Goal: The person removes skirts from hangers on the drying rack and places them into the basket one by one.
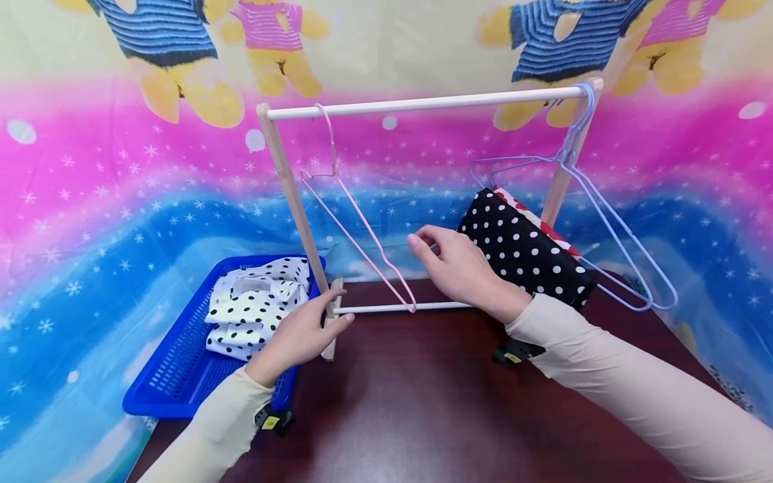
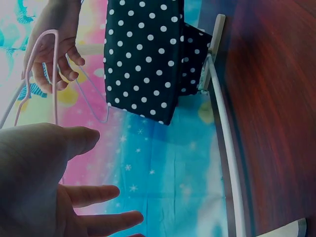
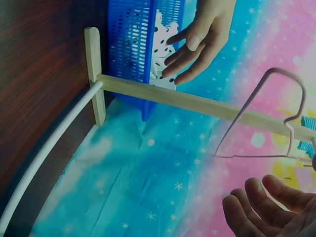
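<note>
My left hand [image 1: 302, 335] is open, thumb and fingers apart, in front of the rack's left foot [image 1: 329, 345] and the right side of the blue basket [image 1: 172, 402]. A white cloth with black dots [image 1: 260, 302] lies bunched in that basket. Bare of cloth, a pink hanger [image 1: 332, 144] hangs by its hook near the left end of the rack's top rod [image 1: 423, 102]. My right hand [image 1: 455, 265] is raised between this hanger and a black cloth with white dots [image 1: 519, 248]; its fingers are loosely bent and hold nothing.
Light purple hangers [image 1: 568, 154] crowd the rod's right end, carrying the black cloth and a red-and-white cloth [image 1: 537, 221] behind it. A low white bar [image 1: 374, 309] joins the rack's feet on the dark red table [image 1: 392, 416]. A printed backdrop [image 1: 386, 154] stands behind.
</note>
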`<control>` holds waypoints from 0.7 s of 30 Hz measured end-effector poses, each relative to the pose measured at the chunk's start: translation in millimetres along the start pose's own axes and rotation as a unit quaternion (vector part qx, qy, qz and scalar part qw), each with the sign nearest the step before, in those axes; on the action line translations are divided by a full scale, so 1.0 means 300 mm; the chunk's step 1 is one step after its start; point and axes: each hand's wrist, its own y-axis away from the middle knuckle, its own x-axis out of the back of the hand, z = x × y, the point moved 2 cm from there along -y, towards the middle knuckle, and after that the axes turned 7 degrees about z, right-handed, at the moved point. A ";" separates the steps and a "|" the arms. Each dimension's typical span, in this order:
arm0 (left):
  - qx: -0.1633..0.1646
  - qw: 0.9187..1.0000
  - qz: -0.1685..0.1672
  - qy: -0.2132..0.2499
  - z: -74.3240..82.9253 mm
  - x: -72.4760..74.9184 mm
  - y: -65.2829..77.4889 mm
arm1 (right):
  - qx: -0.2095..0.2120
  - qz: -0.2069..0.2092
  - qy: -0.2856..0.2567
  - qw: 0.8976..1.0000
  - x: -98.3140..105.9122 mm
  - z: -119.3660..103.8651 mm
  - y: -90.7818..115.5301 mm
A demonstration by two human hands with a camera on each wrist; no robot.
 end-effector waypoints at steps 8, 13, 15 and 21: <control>0.001 1.000 0.003 0.001 0.019 -0.031 0.000 | -0.008 -0.008 0.005 1.000 0.012 0.035 0.014; -0.004 1.000 0.001 0.001 0.030 -0.050 0.001 | -0.018 -0.013 0.007 1.000 0.019 0.050 0.021; -0.011 1.000 0.003 -0.002 0.034 -0.057 0.002 | -0.021 -0.012 0.012 1.000 0.022 0.056 0.026; -0.017 1.000 0.012 -0.001 0.050 -0.077 0.003 | -0.023 -0.011 0.016 1.000 0.035 0.075 0.040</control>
